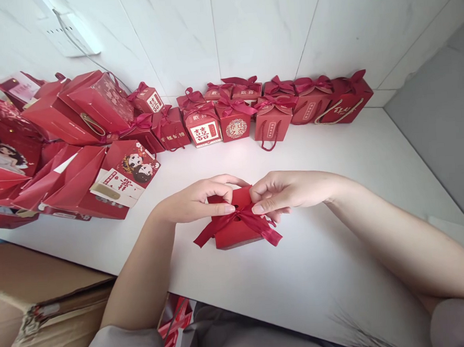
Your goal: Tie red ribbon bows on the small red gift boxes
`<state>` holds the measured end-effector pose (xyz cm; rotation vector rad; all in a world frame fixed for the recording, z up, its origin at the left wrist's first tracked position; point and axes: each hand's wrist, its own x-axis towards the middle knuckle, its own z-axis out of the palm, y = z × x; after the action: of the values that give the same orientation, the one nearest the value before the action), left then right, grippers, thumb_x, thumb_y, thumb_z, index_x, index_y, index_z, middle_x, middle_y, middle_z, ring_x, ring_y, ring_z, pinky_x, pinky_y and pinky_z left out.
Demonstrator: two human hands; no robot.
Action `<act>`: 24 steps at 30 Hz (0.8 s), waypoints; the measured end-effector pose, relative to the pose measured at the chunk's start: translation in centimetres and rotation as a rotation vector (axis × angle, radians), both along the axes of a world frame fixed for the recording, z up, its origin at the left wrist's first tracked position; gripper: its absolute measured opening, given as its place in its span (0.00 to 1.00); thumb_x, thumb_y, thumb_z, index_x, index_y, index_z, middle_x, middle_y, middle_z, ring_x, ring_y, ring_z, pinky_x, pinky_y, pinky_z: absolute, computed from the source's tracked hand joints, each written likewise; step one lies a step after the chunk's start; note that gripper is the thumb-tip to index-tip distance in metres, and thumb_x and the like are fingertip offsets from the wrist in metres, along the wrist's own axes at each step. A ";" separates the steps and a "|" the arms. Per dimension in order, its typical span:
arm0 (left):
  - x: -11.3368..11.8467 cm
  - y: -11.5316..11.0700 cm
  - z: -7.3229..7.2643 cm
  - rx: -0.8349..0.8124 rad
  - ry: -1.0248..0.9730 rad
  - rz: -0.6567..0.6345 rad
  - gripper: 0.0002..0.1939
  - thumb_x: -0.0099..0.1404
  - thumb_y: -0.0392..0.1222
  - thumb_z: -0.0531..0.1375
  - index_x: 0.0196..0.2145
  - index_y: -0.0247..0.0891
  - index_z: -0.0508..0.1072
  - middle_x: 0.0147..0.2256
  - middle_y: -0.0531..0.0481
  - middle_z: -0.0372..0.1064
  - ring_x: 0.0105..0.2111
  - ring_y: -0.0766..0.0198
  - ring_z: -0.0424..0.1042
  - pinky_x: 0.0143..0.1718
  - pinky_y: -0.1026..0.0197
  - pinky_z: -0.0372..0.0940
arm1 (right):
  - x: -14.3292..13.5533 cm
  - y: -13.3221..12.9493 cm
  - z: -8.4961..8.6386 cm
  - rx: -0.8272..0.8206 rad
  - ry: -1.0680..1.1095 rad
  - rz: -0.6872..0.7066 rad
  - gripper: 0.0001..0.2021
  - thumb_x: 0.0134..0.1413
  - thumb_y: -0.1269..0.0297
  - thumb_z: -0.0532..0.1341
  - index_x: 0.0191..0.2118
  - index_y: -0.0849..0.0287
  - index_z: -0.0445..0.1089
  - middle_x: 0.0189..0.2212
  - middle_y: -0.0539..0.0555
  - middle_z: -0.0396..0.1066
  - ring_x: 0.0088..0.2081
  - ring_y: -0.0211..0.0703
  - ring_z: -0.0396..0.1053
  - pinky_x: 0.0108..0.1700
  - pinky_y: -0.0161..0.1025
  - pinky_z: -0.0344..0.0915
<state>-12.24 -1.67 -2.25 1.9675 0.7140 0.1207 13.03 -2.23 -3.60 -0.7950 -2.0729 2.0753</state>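
Observation:
A small red gift box stands on the white table in front of me, with a dark red ribbon tied at its top. The two ribbon tails hang down over the near side, one to each side. My left hand pinches the ribbon at the left of the knot between thumb and bent fingers. From the right, my right hand pinches the ribbon beside the knot, thumb against curled fingers. Both hands partly cover the top of the box. A bit of red cord shows under my right hand.
Along the tiled wall stands a row of red gift boxes with ribbon bows. Larger red boxes are piled at the left of the white table. An open cardboard carton sits at the lower left, below the table edge.

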 end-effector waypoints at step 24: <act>-0.6 0.4 -0.1 0.034 -0.086 -0.002 0.13 0.64 0.42 0.62 0.23 0.36 0.69 0.64 0.47 0.58 0.63 0.48 0.59 0.65 0.48 0.55 | 0.5 0.3 -0.1 -0.034 0.033 -0.051 0.16 0.61 0.54 0.63 0.30 0.60 0.64 0.18 0.45 0.66 0.19 0.31 0.64 0.23 0.30 0.61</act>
<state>-12.88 -1.26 -2.33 1.9824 0.6576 0.2161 13.52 -1.91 -3.69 -0.8037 -1.9853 2.0876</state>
